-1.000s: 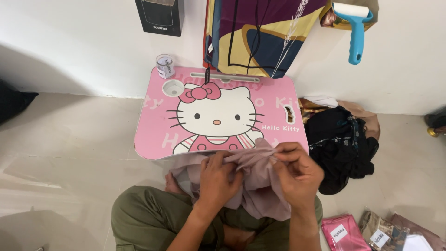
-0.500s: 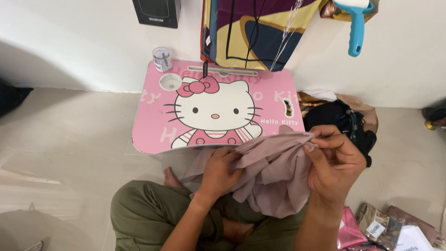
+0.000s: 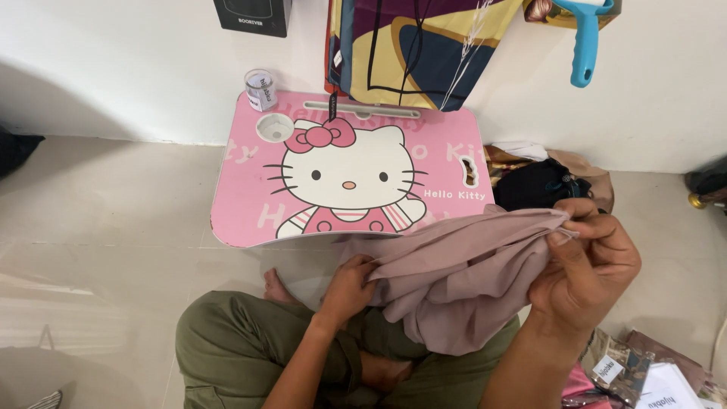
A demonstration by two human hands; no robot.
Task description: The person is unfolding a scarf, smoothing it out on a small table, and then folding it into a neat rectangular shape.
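Head view, the only one. Person sits cross-legged on floor, low center of frame. Left hand grips a bunched fold of the mauve cloth at center-bottom, fingers curled tight into the fabric. Right hand, right of center, pinches the cloth's edge betw. thumb and fingertips, narrow pinch, rest of fingers loosely curled. Cloth spans betw. both hands, over the lap, its top edge just overlapping the near rim of the pink table.

Handling, by the look: thin, light, v. soft, drapes and bunches easily; prob. a bit slippery, so a hem or corner pinch looks the best hold, as the right hand has it. Nothing fragile.

Around: small clear jar at table's upper-left corner, next to a round cup hole. Patterned fabric hangs on wall, top center. Blue lint roller upper right. Black box upper left. Dark clothes pile right of table, close to right hand; could snag the cloth. Packets lower right corner.
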